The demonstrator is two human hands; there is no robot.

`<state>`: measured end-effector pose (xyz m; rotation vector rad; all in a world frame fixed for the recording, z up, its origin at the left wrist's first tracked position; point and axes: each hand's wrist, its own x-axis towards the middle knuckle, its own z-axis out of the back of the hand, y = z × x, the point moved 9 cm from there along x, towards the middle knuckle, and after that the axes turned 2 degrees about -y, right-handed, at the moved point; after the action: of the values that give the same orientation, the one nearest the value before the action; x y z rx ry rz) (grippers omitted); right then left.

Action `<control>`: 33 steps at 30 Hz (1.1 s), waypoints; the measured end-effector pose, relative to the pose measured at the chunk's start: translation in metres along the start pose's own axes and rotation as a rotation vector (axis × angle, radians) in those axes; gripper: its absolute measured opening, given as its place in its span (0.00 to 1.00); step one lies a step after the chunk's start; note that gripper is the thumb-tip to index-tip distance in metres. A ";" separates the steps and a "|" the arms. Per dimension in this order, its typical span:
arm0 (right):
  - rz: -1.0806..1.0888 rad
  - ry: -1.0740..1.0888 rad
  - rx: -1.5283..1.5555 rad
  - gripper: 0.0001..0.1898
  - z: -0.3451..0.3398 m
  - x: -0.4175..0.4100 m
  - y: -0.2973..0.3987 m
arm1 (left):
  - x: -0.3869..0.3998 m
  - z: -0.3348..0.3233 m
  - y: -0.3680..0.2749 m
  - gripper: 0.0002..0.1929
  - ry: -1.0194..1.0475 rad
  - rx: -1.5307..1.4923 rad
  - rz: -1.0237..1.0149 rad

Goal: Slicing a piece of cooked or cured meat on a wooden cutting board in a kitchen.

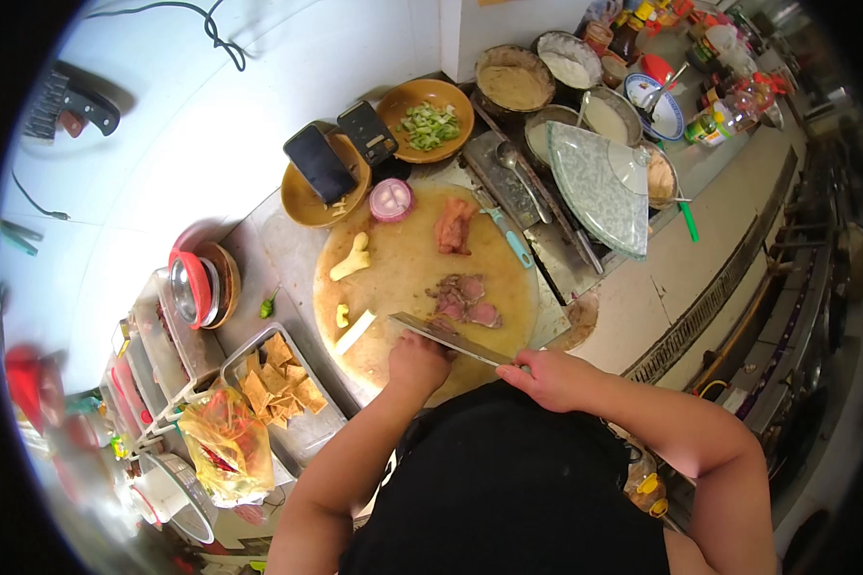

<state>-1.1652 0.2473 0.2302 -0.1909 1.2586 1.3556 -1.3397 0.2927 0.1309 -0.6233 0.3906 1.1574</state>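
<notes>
My right hand [550, 377] grips the handle of a cleaver [460, 345], its blade slanting across the near part of a round cutting board [403, 269]. Close against the blade, my left hand [418, 363] has its fingers curled down; what lies under them is hidden. Thin slices of pinkish meat [467, 302] lie just beyond the blade. Farther back sits a reddish chunk of meat [455, 226], with a blue-handled peeler [510, 237] to its right. Along the board's left side are a cut red onion [391, 200], peeled ginger [351, 260], a small ginger piece [341, 315] and a white scallion stalk [356, 332].
A metal tray [316, 424] of brown flat pieces [280, 381] stands left. Behind the board are a phone [320, 164] on a brown bowl [295, 201] and a bowl of chopped greens [428, 128]. A fan-shaped dish [600, 190] covers some bowls at right.
</notes>
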 end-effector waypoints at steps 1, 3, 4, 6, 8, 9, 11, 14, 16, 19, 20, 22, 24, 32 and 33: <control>-0.002 0.002 0.001 0.37 0.000 0.003 0.004 | -0.001 0.002 0.000 0.30 -0.041 0.009 -0.006; -0.004 0.008 0.001 0.37 -0.002 0.010 0.012 | 0.000 0.002 0.002 0.30 -0.081 0.016 -0.009; 0.013 -0.005 0.005 0.37 -0.003 0.014 0.016 | 0.002 -0.002 0.002 0.30 -0.067 0.034 -0.030; 0.030 -0.016 0.009 0.38 -0.006 0.022 0.021 | 0.003 -0.005 0.003 0.30 -0.052 0.051 -0.050; 0.039 -0.027 -0.005 0.38 -0.009 0.029 0.024 | 0.003 -0.006 0.005 0.29 -0.058 0.001 -0.038; 0.040 -0.025 -0.007 0.38 -0.010 0.033 0.027 | 0.002 -0.006 0.006 0.29 -0.058 -0.001 -0.036; 0.017 -0.018 -0.039 0.38 -0.014 0.041 0.031 | -0.001 0.000 0.006 0.28 -0.127 -0.053 -0.063; 0.046 -0.133 0.006 0.39 -0.022 0.076 0.029 | 0.001 0.001 0.008 0.21 -0.170 -0.009 0.048; 0.102 -0.176 -0.012 0.38 -0.024 0.095 0.029 | 0.001 -0.005 0.006 0.25 -0.162 -0.016 0.050; 0.217 -0.307 -0.023 0.36 -0.027 0.111 0.020 | -0.002 0.000 0.005 0.30 -0.163 -0.044 0.065; 0.277 -0.396 -0.020 0.35 -0.023 0.108 0.015 | -0.004 0.006 0.003 0.31 -0.174 -0.068 0.079; 0.203 -0.232 0.065 0.34 -0.015 0.099 0.013 | -0.008 0.012 0.004 0.32 -0.154 -0.104 0.132; 0.122 -0.075 0.153 0.33 -0.011 0.074 0.011 | -0.010 0.009 0.009 0.33 -0.131 -0.136 0.174; -0.011 -0.048 0.094 0.35 -0.008 -0.001 -0.022 | -0.005 -0.001 0.005 0.35 -0.186 -0.064 0.050; -0.014 -0.049 0.099 0.35 -0.008 0.000 -0.022 | -0.004 -0.003 0.004 0.35 -0.183 -0.061 0.046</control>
<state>-1.1521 0.2352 0.2153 -0.0969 1.2778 1.2752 -1.3448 0.2893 0.1303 -0.5583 0.2158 1.2630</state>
